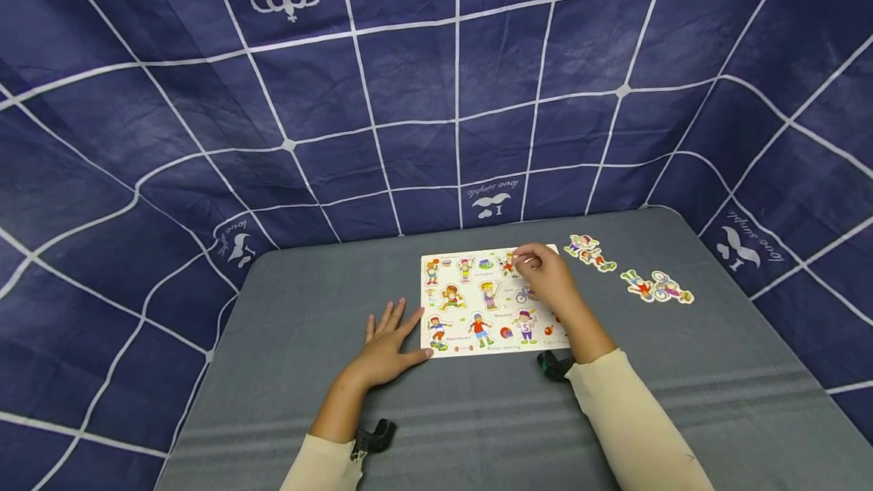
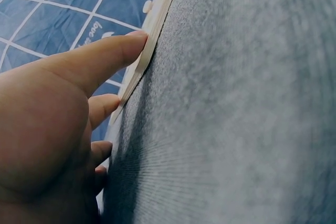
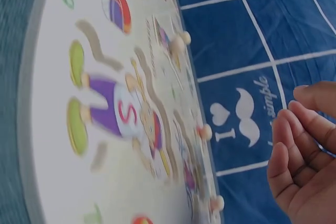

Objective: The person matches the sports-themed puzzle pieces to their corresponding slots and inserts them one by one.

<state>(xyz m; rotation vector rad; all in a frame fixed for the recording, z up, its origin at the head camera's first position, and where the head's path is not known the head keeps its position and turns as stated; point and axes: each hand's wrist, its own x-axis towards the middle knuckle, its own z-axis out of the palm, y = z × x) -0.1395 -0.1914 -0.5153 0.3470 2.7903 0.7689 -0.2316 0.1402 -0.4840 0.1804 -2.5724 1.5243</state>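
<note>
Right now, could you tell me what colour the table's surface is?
The table has a plain grey, felt-like surface; the head view shows it best.

The table (image 1: pixel 286 339) is covered in plain grey; the backdrop cloth (image 1: pixel 409 82) is patterned in navy with a white grid and crown prints; the puzzle board (image 1: pixel 436 301) is coloured cream, printed with bright multicoloured cartoon figures

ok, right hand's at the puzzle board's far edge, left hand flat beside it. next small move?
Probably lift the piece under the right hand: its fingertips curl at the far row of the puzzle board. The left hand steadies the board edge, and loose pieces already lie on the table.
</note>
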